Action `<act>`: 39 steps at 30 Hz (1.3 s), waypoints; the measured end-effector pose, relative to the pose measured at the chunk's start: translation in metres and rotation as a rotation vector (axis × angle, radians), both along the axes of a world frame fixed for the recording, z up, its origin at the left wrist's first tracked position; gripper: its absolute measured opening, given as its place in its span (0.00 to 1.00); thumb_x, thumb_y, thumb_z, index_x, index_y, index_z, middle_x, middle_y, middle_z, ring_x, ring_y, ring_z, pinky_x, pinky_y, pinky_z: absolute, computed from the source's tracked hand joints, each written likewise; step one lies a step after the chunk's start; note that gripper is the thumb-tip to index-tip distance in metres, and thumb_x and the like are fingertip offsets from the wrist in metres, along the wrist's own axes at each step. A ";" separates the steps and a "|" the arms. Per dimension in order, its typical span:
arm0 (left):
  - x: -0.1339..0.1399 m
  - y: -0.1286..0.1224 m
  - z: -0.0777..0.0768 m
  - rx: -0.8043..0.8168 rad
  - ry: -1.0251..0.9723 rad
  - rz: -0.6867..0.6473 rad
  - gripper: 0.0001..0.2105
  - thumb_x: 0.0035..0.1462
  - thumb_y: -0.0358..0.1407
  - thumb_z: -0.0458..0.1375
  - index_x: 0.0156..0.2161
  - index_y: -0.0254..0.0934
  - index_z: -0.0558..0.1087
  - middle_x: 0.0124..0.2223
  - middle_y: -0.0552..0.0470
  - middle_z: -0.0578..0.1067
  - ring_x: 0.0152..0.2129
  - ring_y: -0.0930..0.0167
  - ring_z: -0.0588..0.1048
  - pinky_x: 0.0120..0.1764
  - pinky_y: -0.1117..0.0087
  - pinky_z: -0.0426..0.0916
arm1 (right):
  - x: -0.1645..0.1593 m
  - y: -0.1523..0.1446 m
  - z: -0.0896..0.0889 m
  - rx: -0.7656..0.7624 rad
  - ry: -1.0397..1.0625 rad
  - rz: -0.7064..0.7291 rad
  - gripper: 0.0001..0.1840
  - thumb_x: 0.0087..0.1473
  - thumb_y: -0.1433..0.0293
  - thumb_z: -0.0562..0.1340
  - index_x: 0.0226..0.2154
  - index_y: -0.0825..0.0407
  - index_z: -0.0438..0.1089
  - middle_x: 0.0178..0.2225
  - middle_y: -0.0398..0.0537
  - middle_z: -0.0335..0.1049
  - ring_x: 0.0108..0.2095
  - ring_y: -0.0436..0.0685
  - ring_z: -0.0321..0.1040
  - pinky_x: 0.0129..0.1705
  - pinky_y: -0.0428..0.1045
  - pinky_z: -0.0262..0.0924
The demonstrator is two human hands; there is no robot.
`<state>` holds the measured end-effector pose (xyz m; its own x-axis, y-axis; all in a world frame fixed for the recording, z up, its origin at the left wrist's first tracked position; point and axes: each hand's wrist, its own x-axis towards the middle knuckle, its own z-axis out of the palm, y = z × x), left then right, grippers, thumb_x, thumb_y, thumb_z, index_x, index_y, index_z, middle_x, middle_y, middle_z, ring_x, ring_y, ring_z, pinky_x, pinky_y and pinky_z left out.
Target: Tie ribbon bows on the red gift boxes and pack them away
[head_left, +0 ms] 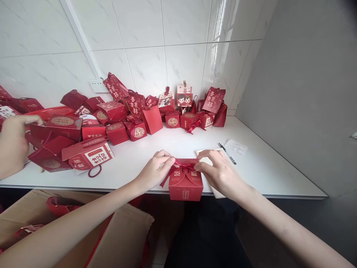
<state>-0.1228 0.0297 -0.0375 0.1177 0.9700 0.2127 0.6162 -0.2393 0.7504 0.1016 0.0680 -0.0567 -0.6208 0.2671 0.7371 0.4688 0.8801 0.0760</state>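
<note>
A red gift box (185,188) with gold print sits at the front edge of the white table, its top flaps folded together. Across its top runs a dark red ribbon (184,164) tied in a bow. My left hand (160,167) pinches the ribbon at the left side of the bow, and a loose tail hangs below those fingers. On the other side, my right hand (214,163) closes its fingertips on the ribbon's right loop. Part of that loop is hidden behind the fingers.
Many red gift boxes (153,120) crowd the back and left of the table (167,145). Another person's hand (13,141) touches boxes at far left. Right of my box lie a notepad (219,191), a pen (227,153) and paper slip (235,146). A cardboard box (125,230) stands below.
</note>
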 end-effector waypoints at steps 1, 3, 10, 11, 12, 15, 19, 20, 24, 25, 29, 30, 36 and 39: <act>0.000 -0.002 0.002 0.015 0.019 0.004 0.18 0.59 0.44 0.47 0.26 0.36 0.71 0.35 0.50 0.68 0.34 0.69 0.69 0.42 0.66 0.65 | 0.002 -0.001 0.000 0.020 -0.012 -0.010 0.12 0.55 0.84 0.54 0.31 0.56 0.69 0.39 0.55 0.63 0.37 0.57 0.59 0.38 0.51 0.55; 0.001 -0.007 0.005 0.045 0.038 0.036 0.18 0.59 0.44 0.49 0.23 0.36 0.68 0.32 0.52 0.66 0.28 0.72 0.68 0.36 0.69 0.65 | 0.004 -0.003 0.001 0.057 -0.050 -0.025 0.12 0.54 0.85 0.54 0.33 0.57 0.69 0.39 0.55 0.63 0.37 0.57 0.58 0.38 0.51 0.54; 0.013 -0.023 0.014 -0.252 -0.109 -0.029 0.17 0.62 0.48 0.45 0.33 0.37 0.67 0.18 0.59 0.69 0.10 0.77 0.63 0.18 0.74 0.60 | 0.008 -0.008 0.005 0.121 -0.119 -0.016 0.12 0.57 0.84 0.53 0.35 0.58 0.70 0.37 0.55 0.64 0.33 0.55 0.57 0.36 0.51 0.52; 0.013 -0.023 0.015 -0.234 -0.094 -0.030 0.17 0.62 0.47 0.45 0.33 0.37 0.67 0.21 0.58 0.72 0.11 0.76 0.65 0.19 0.74 0.62 | 0.008 -0.008 0.006 0.126 -0.119 -0.014 0.13 0.57 0.84 0.53 0.34 0.58 0.71 0.37 0.55 0.65 0.33 0.55 0.57 0.36 0.51 0.52; 0.012 -0.022 0.014 -0.182 -0.055 -0.029 0.16 0.62 0.46 0.46 0.32 0.37 0.68 0.25 0.56 0.75 0.14 0.75 0.69 0.22 0.73 0.65 | 0.008 -0.007 0.006 0.126 -0.122 -0.011 0.12 0.57 0.84 0.53 0.35 0.58 0.71 0.37 0.55 0.65 0.33 0.55 0.57 0.36 0.51 0.52; 0.007 -0.014 0.012 0.068 0.137 -0.073 0.13 0.60 0.40 0.49 0.32 0.36 0.71 0.39 0.50 0.78 0.34 0.69 0.77 0.40 0.67 0.71 | 0.008 -0.006 0.004 0.098 -0.125 0.003 0.11 0.57 0.83 0.54 0.36 0.58 0.70 0.38 0.55 0.65 0.34 0.55 0.59 0.36 0.51 0.53; -0.004 -0.005 0.004 0.221 0.283 -0.181 0.14 0.58 0.35 0.48 0.44 0.36 0.74 0.50 0.48 0.75 0.51 0.66 0.71 0.54 0.64 0.66 | 0.010 -0.003 -0.001 0.000 -0.117 0.030 0.11 0.57 0.82 0.55 0.38 0.56 0.69 0.40 0.55 0.66 0.36 0.57 0.62 0.37 0.51 0.57; -0.006 -0.005 0.002 0.221 0.298 -0.191 0.15 0.58 0.35 0.49 0.46 0.36 0.73 0.51 0.48 0.74 0.52 0.66 0.70 0.54 0.64 0.66 | 0.010 -0.002 -0.002 -0.033 -0.118 0.043 0.11 0.57 0.82 0.55 0.39 0.56 0.68 0.40 0.55 0.66 0.37 0.58 0.63 0.37 0.51 0.58; -0.008 -0.006 -0.004 0.221 0.311 -0.192 0.14 0.56 0.35 0.51 0.47 0.36 0.70 0.52 0.48 0.74 0.50 0.67 0.71 0.53 0.64 0.67 | 0.012 -0.001 -0.006 -0.188 -0.094 0.107 0.11 0.60 0.79 0.53 0.42 0.55 0.66 0.39 0.55 0.68 0.40 0.59 0.66 0.40 0.53 0.63; -0.008 -0.007 -0.005 0.234 0.319 -0.184 0.13 0.55 0.34 0.51 0.45 0.37 0.70 0.51 0.48 0.74 0.49 0.66 0.72 0.52 0.63 0.68 | 0.012 -0.002 -0.007 -0.242 -0.065 0.121 0.11 0.60 0.78 0.53 0.44 0.54 0.65 0.39 0.54 0.68 0.40 0.58 0.67 0.40 0.53 0.64; -0.003 -0.010 -0.006 0.371 0.401 -0.145 0.12 0.53 0.34 0.54 0.43 0.36 0.65 0.45 0.46 0.75 0.42 0.64 0.75 0.45 0.61 0.70 | 0.010 0.001 -0.008 -0.490 0.114 0.131 0.11 0.60 0.74 0.54 0.47 0.50 0.61 0.37 0.48 0.71 0.36 0.54 0.70 0.35 0.49 0.67; -0.001 -0.010 -0.006 0.408 0.418 -0.139 0.13 0.53 0.35 0.55 0.45 0.35 0.64 0.44 0.46 0.75 0.42 0.64 0.74 0.45 0.61 0.70 | 0.009 0.003 -0.008 -0.543 0.146 0.122 0.11 0.59 0.74 0.55 0.46 0.50 0.61 0.36 0.46 0.72 0.33 0.54 0.70 0.34 0.48 0.67; 0.009 -0.006 -0.008 0.458 0.446 -0.167 0.09 0.61 0.34 0.51 0.46 0.37 0.65 0.42 0.48 0.73 0.42 0.67 0.72 0.45 0.64 0.67 | 0.000 0.019 0.003 -0.532 0.154 0.086 0.07 0.56 0.74 0.56 0.37 0.51 0.68 0.37 0.49 0.74 0.38 0.57 0.71 0.42 0.54 0.65; 0.012 -0.005 -0.009 0.426 0.451 -0.186 0.08 0.62 0.32 0.49 0.45 0.37 0.67 0.41 0.49 0.73 0.41 0.68 0.72 0.45 0.64 0.67 | -0.007 0.031 0.016 -0.652 0.079 0.094 0.06 0.55 0.74 0.57 0.35 0.52 0.70 0.34 0.47 0.74 0.35 0.56 0.71 0.41 0.53 0.63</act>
